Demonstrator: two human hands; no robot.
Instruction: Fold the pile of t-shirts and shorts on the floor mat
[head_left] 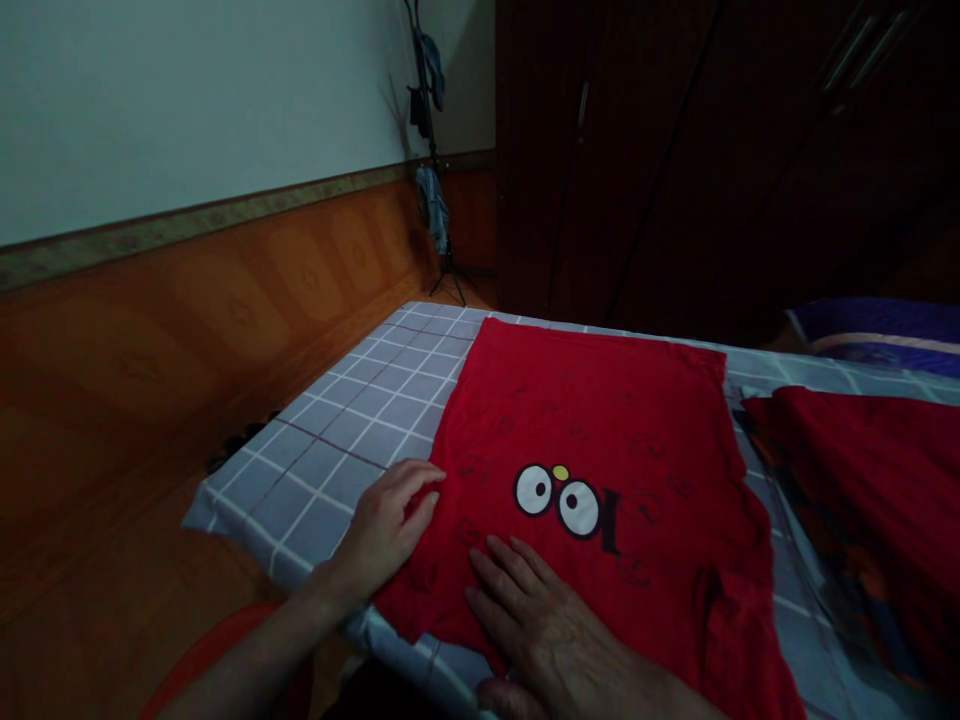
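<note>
A red shirt (600, 400) with a print of two round white eyes and a yellow dot lies spread on a grey checked cloth (345, 410). At the shirt's left edge is my left hand (394, 520), its thumb and fingers curled near the fabric; whether cloth is pinched between them is hard to see. My right hand (536, 620) rests flat on the lower part of the shirt, below the printed eyes, fingers spread. Near the lower right, the shirt's fabric is bunched in folds.
More folded red clothing (885, 470) lies at the right on the checked surface. Behind stand a dark wardrobe (637, 160) and a coat rack (435, 150) with hanging items. A red stool (225, 650) is at the lower left, and a purple cloth (885, 335) at the far right.
</note>
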